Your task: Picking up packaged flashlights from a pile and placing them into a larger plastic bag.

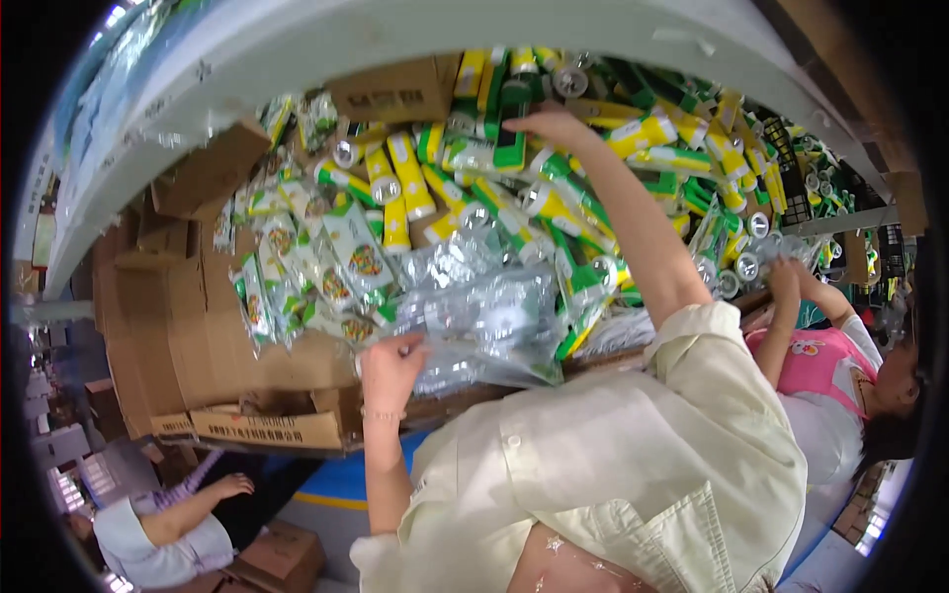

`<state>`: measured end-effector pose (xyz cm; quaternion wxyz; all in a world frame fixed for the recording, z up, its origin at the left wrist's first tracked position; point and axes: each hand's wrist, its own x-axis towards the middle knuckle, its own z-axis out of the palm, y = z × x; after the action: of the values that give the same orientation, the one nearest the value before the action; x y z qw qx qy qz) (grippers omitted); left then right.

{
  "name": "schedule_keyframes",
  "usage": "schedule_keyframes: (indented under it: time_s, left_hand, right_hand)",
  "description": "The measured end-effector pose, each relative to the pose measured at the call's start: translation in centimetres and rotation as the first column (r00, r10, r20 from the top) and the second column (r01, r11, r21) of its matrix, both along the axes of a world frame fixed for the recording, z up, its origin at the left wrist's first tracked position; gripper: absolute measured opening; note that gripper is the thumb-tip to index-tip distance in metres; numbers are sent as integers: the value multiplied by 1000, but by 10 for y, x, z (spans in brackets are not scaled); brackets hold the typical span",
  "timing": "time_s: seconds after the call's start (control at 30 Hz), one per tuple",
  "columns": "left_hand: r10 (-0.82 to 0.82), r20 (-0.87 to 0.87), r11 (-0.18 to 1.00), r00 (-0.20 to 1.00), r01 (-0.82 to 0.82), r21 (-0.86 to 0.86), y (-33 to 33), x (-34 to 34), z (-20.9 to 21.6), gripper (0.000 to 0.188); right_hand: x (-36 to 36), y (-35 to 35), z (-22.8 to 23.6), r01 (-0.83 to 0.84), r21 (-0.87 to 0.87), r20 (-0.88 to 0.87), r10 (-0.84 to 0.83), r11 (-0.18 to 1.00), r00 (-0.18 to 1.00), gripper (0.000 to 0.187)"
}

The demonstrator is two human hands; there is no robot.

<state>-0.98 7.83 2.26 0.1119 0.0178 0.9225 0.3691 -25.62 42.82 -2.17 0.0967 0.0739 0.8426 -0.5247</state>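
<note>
My left hand [390, 372] is closed, with fingertips pinching the near edge of a clear plastic bag [494, 341]. That bag lies on a pile of similar clear bags [450, 262] in front of me. At the far side, my right hand [547, 126] reaches over a heap of yellow and green flashlights [410, 176] with round clear heads. Its fingers close on a green flashlight [509, 156] with a dark panel; part of the grip is hidden. Left of the bags lie several filled clear packets [356, 252] with green-and-white cards and colourful small pieces.
A cardboard-lined tray [213, 336] bounds the work area at left. Cardboard boxes [395, 91] stand at the back, under a pale metal shelf beam [474, 30]. At right, a co-worker in a pink apron [806, 346] handles clear plastic. Another person [163, 534] is at lower left.
</note>
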Motion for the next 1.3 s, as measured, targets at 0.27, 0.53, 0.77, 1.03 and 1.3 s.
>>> schedule_keyframes:
  time_s: [0.27,0.53,0.77,1.03,1.3]
  left_hand:
    - [65,-160,987,985,-87,-134,16,0,4,31]
    - [-41,-176,999,984,46,23,31,6,7,19]
    - [134,163,938,977,-178,296,13,11,19,26]
    - [-105,-299,994,949,109,-4,38,22,7,21]
    - [72,33,991,997,-76,113,32,16,0,24]
  right_hand:
    - [151,-54,113,-135,-414,-196,57,900,979,32]
    - [247,-105,39,-515,278,-429,584,811,689,50]
    - [259,-102,51,-410,757,-136,736,509,664,49]
    - [287,-125,25,-390,866,31,746,312,665,52]
    - [284,31,45,-198,880,7,404,432,915,8]
